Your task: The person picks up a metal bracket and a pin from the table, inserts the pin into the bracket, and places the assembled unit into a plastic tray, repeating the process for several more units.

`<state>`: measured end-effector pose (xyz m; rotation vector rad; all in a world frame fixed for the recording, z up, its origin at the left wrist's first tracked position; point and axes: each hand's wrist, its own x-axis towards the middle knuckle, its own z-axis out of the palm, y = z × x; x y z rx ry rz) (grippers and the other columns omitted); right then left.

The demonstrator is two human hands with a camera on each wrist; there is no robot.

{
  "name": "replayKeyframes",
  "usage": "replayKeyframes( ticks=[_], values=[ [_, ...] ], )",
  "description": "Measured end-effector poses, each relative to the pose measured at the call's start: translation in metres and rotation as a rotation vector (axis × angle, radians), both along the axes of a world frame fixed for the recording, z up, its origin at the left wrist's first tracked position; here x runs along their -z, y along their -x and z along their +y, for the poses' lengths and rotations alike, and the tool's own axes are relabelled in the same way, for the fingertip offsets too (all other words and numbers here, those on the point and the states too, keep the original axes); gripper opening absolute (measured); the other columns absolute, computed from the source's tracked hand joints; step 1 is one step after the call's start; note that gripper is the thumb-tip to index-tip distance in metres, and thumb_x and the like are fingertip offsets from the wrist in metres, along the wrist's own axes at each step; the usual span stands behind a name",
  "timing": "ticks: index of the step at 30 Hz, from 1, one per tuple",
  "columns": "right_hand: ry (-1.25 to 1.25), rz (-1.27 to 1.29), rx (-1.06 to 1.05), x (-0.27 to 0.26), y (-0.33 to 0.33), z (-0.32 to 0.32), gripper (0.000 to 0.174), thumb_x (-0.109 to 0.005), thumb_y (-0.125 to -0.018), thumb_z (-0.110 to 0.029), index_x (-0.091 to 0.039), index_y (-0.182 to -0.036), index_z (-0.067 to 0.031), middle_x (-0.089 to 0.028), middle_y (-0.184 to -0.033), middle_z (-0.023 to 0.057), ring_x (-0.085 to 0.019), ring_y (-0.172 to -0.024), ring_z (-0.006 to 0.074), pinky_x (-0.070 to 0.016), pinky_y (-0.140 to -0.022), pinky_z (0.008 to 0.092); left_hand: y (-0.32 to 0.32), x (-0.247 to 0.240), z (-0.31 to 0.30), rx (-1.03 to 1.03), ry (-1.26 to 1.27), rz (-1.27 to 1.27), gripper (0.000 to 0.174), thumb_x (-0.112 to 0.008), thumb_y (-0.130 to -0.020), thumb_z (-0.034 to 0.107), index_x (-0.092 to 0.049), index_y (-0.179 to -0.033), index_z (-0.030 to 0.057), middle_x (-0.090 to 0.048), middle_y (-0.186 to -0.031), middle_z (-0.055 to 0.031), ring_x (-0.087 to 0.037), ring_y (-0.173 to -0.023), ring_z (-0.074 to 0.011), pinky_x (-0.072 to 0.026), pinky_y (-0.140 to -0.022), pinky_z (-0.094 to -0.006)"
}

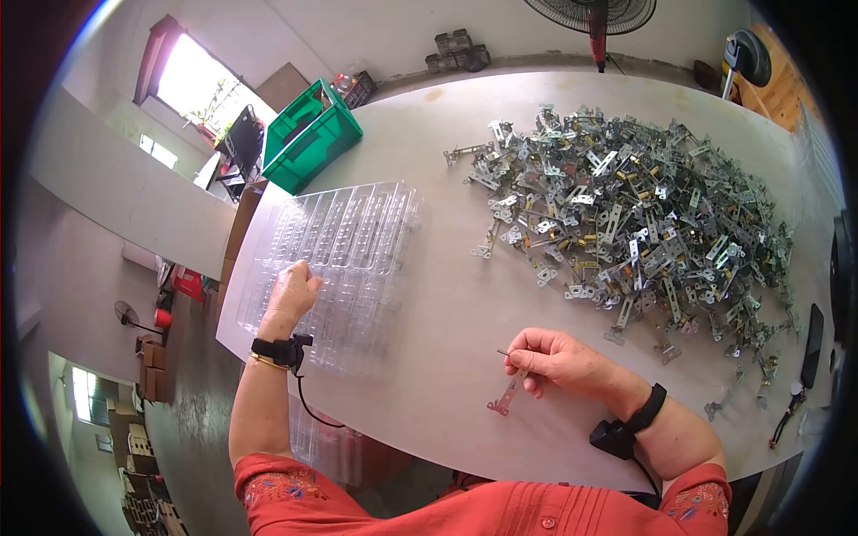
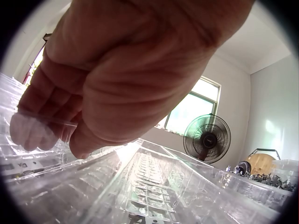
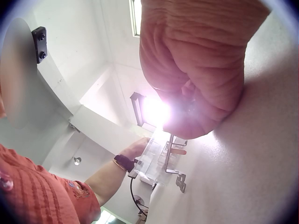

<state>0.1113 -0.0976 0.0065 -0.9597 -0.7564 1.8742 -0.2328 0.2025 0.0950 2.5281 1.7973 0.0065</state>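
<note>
My left hand [image 1: 295, 288] is over the clear plastic trays [image 1: 362, 223], fingers curled down at a tray's edge. In the left wrist view the fingertips [image 2: 32, 133] show through the clear plastic, with the thumb on the near side of the wall. My right hand [image 1: 567, 362] pinches a small metal bracket [image 1: 506, 398] between thumb and fingers, low over the table. The bracket hangs below the fingers, its holed end pointing down. In the right wrist view, part of the bracket [image 3: 181, 183] extends past the hand, the rest hidden by the palm.
A large heap of metal brackets [image 1: 617, 214] spreads over the table's [image 1: 447, 295] right side, with some loose ones at its near edge. A green crate [image 1: 313, 134] stands at the back left. A fan [image 1: 597, 27] is beyond the far edge. A dark flat object [image 1: 812, 344] lies at the right.
</note>
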Motion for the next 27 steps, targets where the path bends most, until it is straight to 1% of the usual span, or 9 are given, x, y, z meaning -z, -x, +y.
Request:
replayKeyframes(
  ticks=[8,10,14,16,18,20,23,24,27],
  values=[
    [-0.008,-0.02,-0.028,0.003,0.0,0.001,0.019,-0.058,-0.103,-0.024,-0.06,-0.106,-0.0054,-0.065,-0.096,0.0012,-0.061,-0.069,0.006,-0.0526,-0.061,0.0239,0.001,0.002,0.0,0.007,-0.05,0.027,0.033,-0.062,-0.086,0.025,-0.065,-0.095,-0.0066,-0.068,-0.095,-0.0293,-0.065,-0.097,-0.0461,-0.0508,-0.088,-0.0504],
    [0.004,-0.021,-0.012,0.002,-0.001,0.0,0.018,-0.058,-0.103,-0.025,-0.06,-0.106,-0.0067,-0.066,-0.097,0.0014,-0.061,-0.069,0.0058,-0.0522,-0.061,0.0238,0.001,0.002,0.001,-0.012,-0.031,0.071,0.034,-0.061,-0.087,0.025,-0.065,-0.098,-0.0065,-0.068,-0.099,-0.0291,-0.065,-0.101,-0.0449,-0.0502,-0.09,-0.0508],
    [0.011,-0.007,0.0,0.001,-0.002,0.0,0.018,-0.058,-0.104,-0.025,-0.06,-0.106,-0.0077,-0.066,-0.098,0.0015,-0.061,-0.069,0.0057,-0.0519,-0.061,0.0233,-0.006,-0.009,-0.02,-0.022,-0.116,0.08,0.031,-0.06,-0.089,0.023,-0.065,-0.1,-0.0055,-0.067,-0.1,-0.0275,-0.064,-0.102,-0.044,-0.0497,-0.091,-0.0511],
    [0.034,0.047,0.07,-0.002,-0.002,-0.002,0.017,-0.058,-0.104,-0.025,-0.06,-0.105,-0.0085,-0.066,-0.099,0.0022,-0.061,-0.069,0.006,-0.0522,-0.061,0.0233,-0.022,-0.021,-0.047,0.089,-0.27,0.029,0.028,-0.06,-0.091,0.021,-0.064,-0.103,-0.0031,-0.066,-0.1,-0.0257,-0.063,-0.101,-0.0433,-0.0505,-0.09,-0.0502],
    [0.015,0.061,0.097,0.0,-0.002,-0.002,0.017,-0.057,-0.104,-0.025,-0.06,-0.105,-0.0089,-0.066,-0.1,0.0028,-0.061,-0.069,0.0063,-0.0525,-0.061,0.0238,-0.049,-0.035,-0.085,0.209,-0.286,-0.151,0.022,-0.06,-0.091,0.016,-0.063,-0.104,-0.001,-0.064,-0.098,-0.0231,-0.063,-0.097,-0.0423,-0.0518,-0.086,-0.0482],
    [-0.001,0.073,0.122,-0.001,-0.001,-0.002,0.017,-0.057,-0.104,-0.026,-0.06,-0.105,-0.0093,-0.067,-0.1,0.0033,-0.061,-0.069,0.0067,-0.0528,-0.062,0.0242,-0.07,-0.035,-0.12,0.468,-0.228,-0.373,0.02,-0.063,-0.09,0.013,-0.062,-0.105,0.0002,-0.065,-0.099,-0.0216,-0.064,-0.097,-0.0412,-0.0527,-0.085,-0.0466],
    [-0.029,0.068,0.195,-0.003,0.0,-0.001,0.015,-0.055,-0.105,-0.025,-0.059,-0.107,-0.0101,-0.067,-0.101,0.0043,-0.062,-0.071,0.0077,-0.0532,-0.063,0.0248,-0.104,-0.028,-0.174,0.592,-0.02,-0.491,0.028,-0.07,-0.09,0.019,-0.063,-0.11,0.0008,-0.067,-0.107,-0.021,-0.065,-0.1,-0.0392,-0.0533,-0.087,-0.0423],
    [-0.052,0.091,0.228,-0.002,0.0,-0.002,0.015,-0.055,-0.105,-0.025,-0.058,-0.108,-0.0102,-0.067,-0.101,0.0048,-0.062,-0.071,0.0088,-0.0532,-0.063,0.0254,-0.115,-0.024,-0.188,0.62,0.02,-0.428,0.033,-0.071,-0.089,0.02,-0.061,-0.114,0.0015,-0.066,-0.11,-0.0211,-0.065,-0.1,-0.0386,-0.0538,-0.086,-0.0417],
    [-0.089,0.144,0.268,0.0,0.001,-0.002,0.015,-0.054,-0.105,-0.024,-0.057,-0.11,-0.0103,-0.067,-0.101,0.0056,-0.063,-0.073,0.0114,-0.0532,-0.064,0.027,-0.139,-0.006,-0.213,0.706,0.15,-0.383,0.047,-0.069,-0.09,0.026,-0.052,-0.122,-0.0034,-0.065,-0.107,-0.0209,-0.063,-0.104,-0.0394,-0.0504,-0.09,-0.0453]
  ],
)
